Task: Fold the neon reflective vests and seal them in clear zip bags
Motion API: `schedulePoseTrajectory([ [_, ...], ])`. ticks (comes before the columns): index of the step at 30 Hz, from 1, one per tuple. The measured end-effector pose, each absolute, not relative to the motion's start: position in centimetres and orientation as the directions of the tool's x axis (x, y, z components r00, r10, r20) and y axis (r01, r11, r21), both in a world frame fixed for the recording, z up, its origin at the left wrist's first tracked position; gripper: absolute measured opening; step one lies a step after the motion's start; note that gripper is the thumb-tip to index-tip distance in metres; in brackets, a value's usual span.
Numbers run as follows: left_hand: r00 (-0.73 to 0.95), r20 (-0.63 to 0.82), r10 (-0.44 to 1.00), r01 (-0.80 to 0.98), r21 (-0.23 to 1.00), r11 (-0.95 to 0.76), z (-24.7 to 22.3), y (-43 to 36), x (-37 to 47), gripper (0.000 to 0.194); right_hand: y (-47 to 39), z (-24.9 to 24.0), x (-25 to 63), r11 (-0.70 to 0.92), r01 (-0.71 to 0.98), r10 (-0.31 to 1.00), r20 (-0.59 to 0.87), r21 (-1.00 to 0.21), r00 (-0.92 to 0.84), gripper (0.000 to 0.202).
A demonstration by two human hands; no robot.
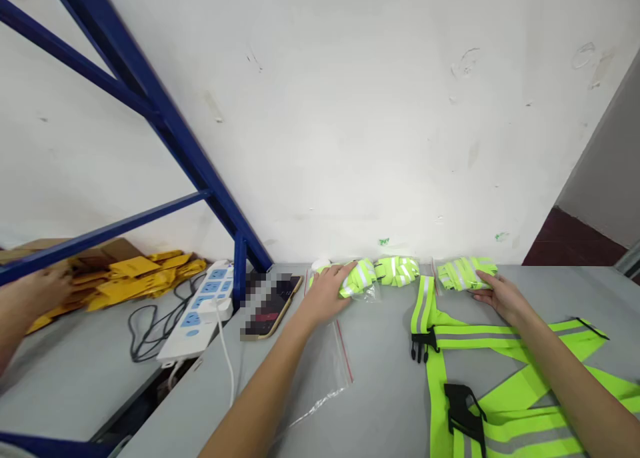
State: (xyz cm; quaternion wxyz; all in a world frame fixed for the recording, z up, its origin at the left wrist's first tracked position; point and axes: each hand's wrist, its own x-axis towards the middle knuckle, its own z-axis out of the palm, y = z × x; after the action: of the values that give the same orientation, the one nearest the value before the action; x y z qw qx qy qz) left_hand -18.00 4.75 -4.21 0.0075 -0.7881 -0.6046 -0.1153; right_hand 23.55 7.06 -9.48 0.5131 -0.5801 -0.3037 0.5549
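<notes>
In the head view, I judge the step in hand to be setting or steadying bagged bundles along the wall edge of the bench (385, 358): my right grip (501, 299) pinches the end of the right bundle (459, 275), while my left grip (326, 291) curls over the left bundle (361, 278), its fingertips too hidden to tell whether it is closed. The middle bundle (399, 271) lies between them, and the next move calls for light pressure on the plastic and a right forearm clear of the loose straps (480, 331).
</notes>
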Motion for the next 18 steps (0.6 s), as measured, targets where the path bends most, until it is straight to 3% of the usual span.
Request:
schedulePoseTrajectory([
  [5, 0.281, 0.272, 0.920, 0.937, 0.129, -0.325, -3.7, 8.3, -18.8, 0.069, 6.9, -9.8, 22.3, -0.267, -0.137, 0.912, -0.296, -0.954, 0.283, 0.036],
  [7, 0.278, 0.274, 0.921, 0.945, 0.092, -0.313, -4.0, 9.0, -18.7, 0.066, 6.6, -9.5, 22.0, -0.295, 0.043, 0.912, -0.268, -0.955, 0.310, 0.031],
  [10, 0.277, 0.293, 0.915, 0.951, 0.053, -0.305, -4.6, 8.5, -18.6, 0.064, 6.2, -9.1, 22.1, -0.335, 0.380, 0.926, -0.225, -0.862, 0.304, 0.037],
  [12, 0.228, 0.331, 0.916, 0.960, 0.079, -0.268, -5.2, 7.4, -18.9, 0.069, 6.1, -8.8, 22.2, -0.323, 0.496, 0.937, -0.199, -0.806, 0.286, 0.042],
  [15, -0.040, 0.385, 0.922, 0.956, 0.282, -0.076, -6.6, 5.5, -19.3, 0.085, 6.2, -8.8, 22.4, -0.317, 0.494, 0.942, -0.207, -0.810, 0.265, 0.046],
  [18, -0.239, 0.326, 0.915, 0.856, 0.515, 0.040, -8.2, 4.3, -18.9, 0.097, 6.2, -9.2, 22.8, -0.287, 0.362, 0.944, -0.198, -0.887, 0.263, 0.040],
])
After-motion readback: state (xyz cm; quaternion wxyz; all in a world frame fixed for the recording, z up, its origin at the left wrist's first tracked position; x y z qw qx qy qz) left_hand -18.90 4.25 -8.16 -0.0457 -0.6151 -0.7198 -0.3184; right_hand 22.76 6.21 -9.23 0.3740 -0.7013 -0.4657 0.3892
